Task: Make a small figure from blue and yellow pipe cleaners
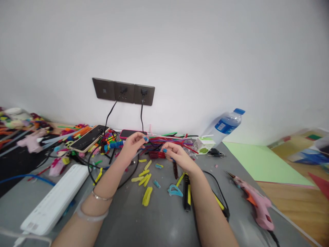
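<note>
My left hand [133, 145] is closed in a pinch above the back of the grey table, with a bracelet and a pale bangle on its wrist. Facing it, my right hand [177, 154] has its fingers curled and pinched. Between the fingertips runs a thin dark strand [155, 147] that looks like a black pipe cleaner; its ends are hidden by the fingers. Below the hands lie several short yellow pieces of pipe cleaner [147, 196]. Beside them rest a small blue piece [156, 184] and a light-blue bent loop [175, 190]. Loose coloured pipe cleaners [169, 140] lie behind the hands.
A white power strip [56, 199] and a phone [87, 138] lie left. On the right are a pink glue gun [259, 206], a black-and-yellow tool [187, 193], a small carton [205, 144], keys [216, 153] and a tilted water bottle [227, 127]. Cables run from wall sockets [123, 92].
</note>
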Action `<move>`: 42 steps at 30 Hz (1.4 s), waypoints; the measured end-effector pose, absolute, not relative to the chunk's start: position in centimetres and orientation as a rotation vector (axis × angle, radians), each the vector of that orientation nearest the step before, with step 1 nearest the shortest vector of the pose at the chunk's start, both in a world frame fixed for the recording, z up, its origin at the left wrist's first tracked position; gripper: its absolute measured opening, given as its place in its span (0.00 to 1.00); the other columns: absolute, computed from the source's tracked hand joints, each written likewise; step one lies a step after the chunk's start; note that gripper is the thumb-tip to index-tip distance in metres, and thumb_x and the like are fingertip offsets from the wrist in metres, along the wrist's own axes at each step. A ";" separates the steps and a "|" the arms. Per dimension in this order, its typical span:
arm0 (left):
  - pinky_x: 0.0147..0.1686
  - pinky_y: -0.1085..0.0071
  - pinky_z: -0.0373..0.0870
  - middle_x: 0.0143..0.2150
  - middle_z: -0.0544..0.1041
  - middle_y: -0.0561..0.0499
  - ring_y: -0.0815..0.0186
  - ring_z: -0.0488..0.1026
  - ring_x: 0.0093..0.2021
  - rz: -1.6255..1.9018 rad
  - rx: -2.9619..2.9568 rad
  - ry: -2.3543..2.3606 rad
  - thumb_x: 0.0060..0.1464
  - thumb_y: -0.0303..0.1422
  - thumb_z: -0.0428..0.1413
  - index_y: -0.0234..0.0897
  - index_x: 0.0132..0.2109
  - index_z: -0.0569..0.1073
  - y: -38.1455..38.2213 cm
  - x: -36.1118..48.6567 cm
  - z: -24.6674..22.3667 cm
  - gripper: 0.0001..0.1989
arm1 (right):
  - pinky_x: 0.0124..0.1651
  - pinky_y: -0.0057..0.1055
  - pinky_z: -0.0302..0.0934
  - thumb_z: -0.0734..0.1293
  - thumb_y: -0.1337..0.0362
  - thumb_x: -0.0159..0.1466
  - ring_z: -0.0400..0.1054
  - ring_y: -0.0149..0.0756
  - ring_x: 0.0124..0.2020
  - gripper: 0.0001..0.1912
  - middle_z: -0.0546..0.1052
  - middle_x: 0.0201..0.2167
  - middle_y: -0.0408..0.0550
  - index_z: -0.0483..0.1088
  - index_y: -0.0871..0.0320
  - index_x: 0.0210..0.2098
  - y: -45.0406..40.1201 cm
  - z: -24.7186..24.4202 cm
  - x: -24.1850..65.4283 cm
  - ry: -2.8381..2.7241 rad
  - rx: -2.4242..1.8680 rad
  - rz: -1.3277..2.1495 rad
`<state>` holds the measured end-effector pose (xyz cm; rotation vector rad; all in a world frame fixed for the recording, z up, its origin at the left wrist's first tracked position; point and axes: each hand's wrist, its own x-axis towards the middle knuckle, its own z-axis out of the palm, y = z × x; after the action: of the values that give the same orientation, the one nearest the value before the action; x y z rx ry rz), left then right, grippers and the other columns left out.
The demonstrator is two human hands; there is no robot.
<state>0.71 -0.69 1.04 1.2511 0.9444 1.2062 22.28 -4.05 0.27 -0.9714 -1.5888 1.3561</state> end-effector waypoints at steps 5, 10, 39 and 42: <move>0.30 0.76 0.69 0.30 0.74 0.53 0.69 0.73 0.31 1.205 1.169 0.901 0.43 0.41 0.65 0.36 0.36 0.74 -0.2 0.2 0.6 0.16 | 0.25 0.27 0.46 0.66 0.52 0.63 0.51 0.27 0.20 0.15 0.61 0.20 0.37 0.68 0.59 0.35 -4.0 0.1 22.3 -1.594 -0.997 1.343; 0.30 0.74 0.69 0.29 0.75 0.52 0.69 0.72 0.30 1.210 1.210 0.924 0.42 0.42 0.66 0.36 0.38 0.77 -0.2 0.2 0.5 0.18 | 0.25 0.27 0.46 0.66 0.53 0.64 0.50 0.26 0.20 0.14 0.61 0.20 0.37 0.68 0.59 0.35 -3.9 0.0 22.4 -1.600 -0.987 1.345; 0.29 0.75 0.68 0.29 0.77 0.49 0.68 0.73 0.30 0.818 1.387 0.881 0.45 0.37 0.64 0.35 0.40 0.79 -0.8 0.2 0.8 0.15 | 0.25 0.27 0.43 0.66 0.52 0.63 0.49 0.26 0.20 0.15 0.59 0.19 0.36 0.67 0.58 0.35 -4.0 0.2 22.1 -1.589 -0.983 1.375; 0.28 0.75 0.68 0.28 0.77 0.48 0.68 0.72 0.29 0.835 1.357 0.889 0.45 0.37 0.64 0.34 0.39 0.79 -0.8 0.2 0.7 0.14 | 0.25 0.27 0.43 0.66 0.52 0.62 0.49 0.26 0.20 0.15 0.60 0.19 0.36 0.66 0.59 0.35 -4.1 0.6 22.0 -1.580 -0.970 1.378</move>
<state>0.18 -0.78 0.74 1.3572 0.8892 0.8354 21.96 -4.09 0.64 -0.9703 -1.5798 1.3777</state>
